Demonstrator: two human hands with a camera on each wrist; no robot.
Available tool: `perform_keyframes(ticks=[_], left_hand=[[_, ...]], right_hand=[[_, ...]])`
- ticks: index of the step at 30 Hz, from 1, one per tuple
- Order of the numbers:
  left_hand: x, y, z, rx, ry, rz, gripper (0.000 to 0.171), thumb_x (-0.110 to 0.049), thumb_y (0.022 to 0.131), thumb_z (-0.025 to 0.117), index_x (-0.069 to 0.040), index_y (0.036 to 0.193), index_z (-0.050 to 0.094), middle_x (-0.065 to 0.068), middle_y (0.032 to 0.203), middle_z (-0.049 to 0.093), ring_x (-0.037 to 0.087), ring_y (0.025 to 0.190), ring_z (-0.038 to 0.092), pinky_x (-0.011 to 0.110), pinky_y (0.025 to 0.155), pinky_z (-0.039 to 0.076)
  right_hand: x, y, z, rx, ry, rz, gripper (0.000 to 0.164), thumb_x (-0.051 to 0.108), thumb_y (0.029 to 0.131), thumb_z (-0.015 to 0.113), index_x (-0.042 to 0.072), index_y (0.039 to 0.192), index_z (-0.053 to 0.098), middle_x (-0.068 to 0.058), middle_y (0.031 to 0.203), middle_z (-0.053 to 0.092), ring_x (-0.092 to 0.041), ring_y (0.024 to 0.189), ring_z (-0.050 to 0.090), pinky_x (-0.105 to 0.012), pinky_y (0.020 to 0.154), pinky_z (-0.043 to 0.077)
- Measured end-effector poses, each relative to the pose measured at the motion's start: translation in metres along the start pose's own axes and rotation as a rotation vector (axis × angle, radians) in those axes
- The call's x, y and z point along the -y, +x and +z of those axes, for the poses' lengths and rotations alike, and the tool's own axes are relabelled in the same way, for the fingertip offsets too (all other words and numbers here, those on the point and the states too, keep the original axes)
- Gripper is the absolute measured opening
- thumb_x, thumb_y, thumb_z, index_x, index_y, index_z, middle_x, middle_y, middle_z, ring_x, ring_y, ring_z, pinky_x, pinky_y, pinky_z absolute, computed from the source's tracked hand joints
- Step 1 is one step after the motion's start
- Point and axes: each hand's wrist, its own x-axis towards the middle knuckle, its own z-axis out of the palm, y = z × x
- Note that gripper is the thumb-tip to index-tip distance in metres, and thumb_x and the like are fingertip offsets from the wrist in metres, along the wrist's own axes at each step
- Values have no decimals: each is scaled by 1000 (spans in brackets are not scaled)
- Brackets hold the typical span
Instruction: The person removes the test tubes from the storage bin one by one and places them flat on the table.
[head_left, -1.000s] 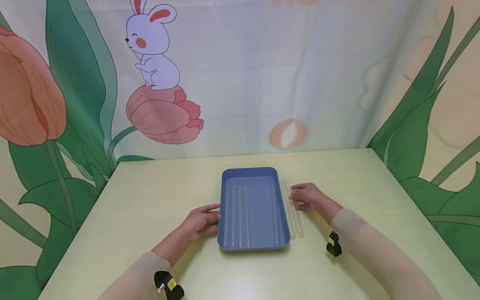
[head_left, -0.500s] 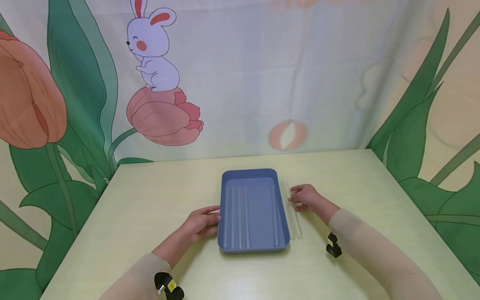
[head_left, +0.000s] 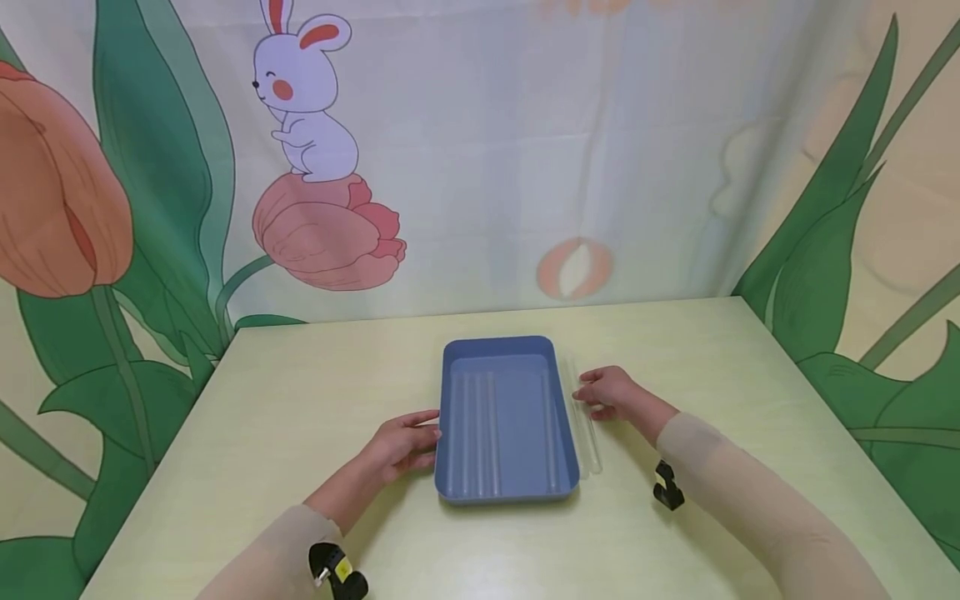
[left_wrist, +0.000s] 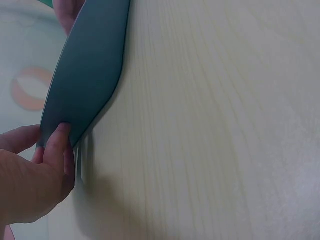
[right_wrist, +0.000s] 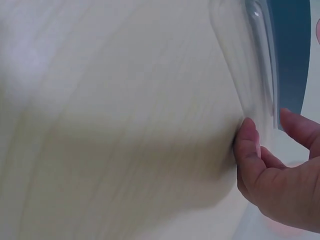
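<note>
A blue tray (head_left: 521, 467) lies on the table with several clear tubes (head_left: 482, 437) along its left part and one clear tube (head_left: 551, 442) near its right wall. My left hand (head_left: 407, 443) touches the outside of the tray's left wall, its fingertips against it in the left wrist view. Two more clear tubes, round at the near end, lie side by side on the table just right of the tray. At the outer tube (head_left: 593, 446), my right hand (head_left: 611, 393) has its fingertips on the side. In the right wrist view, thumb and finger stand apart around the tubes (right_wrist: 257, 55).
The pale wooden table (head_left: 315, 383) reaches back to a printed curtain (head_left: 480, 167) with a rabbit and tulips. Black camera mounts sit on the left wrist (head_left: 339, 570) and the right wrist (head_left: 667, 486).
My right hand has shifted slightly left, and the outer tube has slid left with it, closer to the tube beside the tray. The left hand and the tray stay in place.
</note>
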Motion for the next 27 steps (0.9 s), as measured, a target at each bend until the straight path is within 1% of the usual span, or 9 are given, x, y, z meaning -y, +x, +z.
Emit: perform_keyframes(ticks=[3, 6, 8, 10, 12, 15, 18, 22, 27], left_hand=[[0, 1, 1, -5, -2, -3, 54, 3, 100, 56, 6, 152, 43, 31, 150, 51, 12, 94, 71, 27, 77, 63], [-1, 0, 1, -1, -10, -4, 54, 3, 99, 56, 6, 152, 43, 31, 150, 51, 12, 94, 71, 26, 77, 62], [-1, 0, 2, 0, -16, -6, 54, 3, 99, 56, 6, 152, 43, 31, 150, 51, 12, 94, 71, 26, 77, 62], [-2, 0, 2, 6, -17, -6, 55, 3, 100, 56, 6, 152, 42, 31, 151, 50, 12, 95, 71, 26, 77, 62], [-2, 0, 3, 1, -13, -10, 54, 2, 100, 56, 5, 152, 43, 31, 151, 50, 13, 95, 71, 26, 77, 62], [-3, 0, 3, -4, -2, -10, 54, 2, 100, 56, 5, 152, 42, 31, 151, 50, 13, 96, 71, 26, 77, 62], [-2, 1, 3, -8, -1, -10, 54, 2, 100, 56, 6, 152, 43, 31, 151, 50, 14, 97, 71, 26, 77, 62], [-2, 1, 3, 0, 1, -5, 54, 2, 99, 56, 7, 152, 42, 31, 151, 50, 14, 97, 71, 27, 78, 62], [-4, 0, 3, -10, 9, -7, 54, 3, 99, 56, 6, 152, 43, 32, 151, 49, 14, 99, 71, 27, 78, 62]], right_hand=[[1, 3, -2, 9, -19, 18, 55, 7, 98, 64, -8, 147, 45, -5, 99, 57, -13, 84, 54, -21, 61, 55], [1, 3, -5, 24, -21, 19, 55, 9, 99, 61, -9, 148, 43, -12, 112, 61, -16, 91, 56, -24, 67, 57], [2, 2, -7, 32, -29, 15, 55, 11, 100, 59, -9, 148, 42, -20, 125, 62, -20, 99, 57, -27, 73, 57], [3, -1, -9, 39, -46, 5, 54, 12, 101, 56, -9, 149, 42, -27, 138, 58, -27, 110, 60, -31, 78, 57], [6, -4, -12, 39, -55, -4, 54, 13, 102, 55, -9, 149, 42, -30, 147, 52, -35, 123, 58, -35, 85, 57], [14, -10, -18, 47, -49, -26, 54, 16, 103, 51, -8, 150, 41, -30, 154, 46, -43, 139, 49, -42, 96, 56], [24, -17, -24, 64, -34, -57, 55, 17, 105, 48, -7, 153, 37, -29, 158, 41, -45, 143, 44, -46, 104, 54], [38, -28, -30, 82, -45, -103, 57, 19, 106, 47, -7, 155, 33, -29, 159, 38, -45, 143, 44, -44, 104, 54], [49, -40, -32, 97, -57, -133, 58, 20, 105, 49, -6, 155, 35, -28, 159, 40, -44, 142, 45, -42, 105, 55]])
